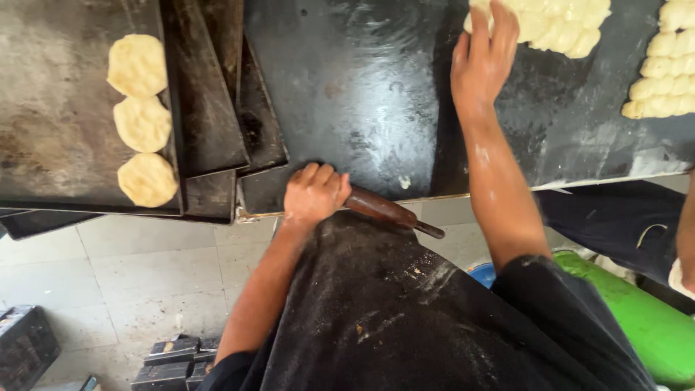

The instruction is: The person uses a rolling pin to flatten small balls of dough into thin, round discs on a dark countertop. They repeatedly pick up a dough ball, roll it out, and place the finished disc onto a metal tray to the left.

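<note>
Three discs: flattened dough rounds (143, 120) lay in a column on the dark tray (51, 108), well apart from both hands.
Left hand (315, 194): clenched around the brown rolling pin (387, 211) at the worktop (362, 94) edge.
Right hand (483, 56): fingers spread, reaching onto the dough-ball cluster (557, 25).
Around: another dough batch (662, 69) far right; green cylinder (637, 318) below.

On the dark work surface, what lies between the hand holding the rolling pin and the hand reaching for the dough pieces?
In the head view, nothing but bare, oily work surface lies between the left hand on the rolling pin and the right hand at the dough pieces.
</note>
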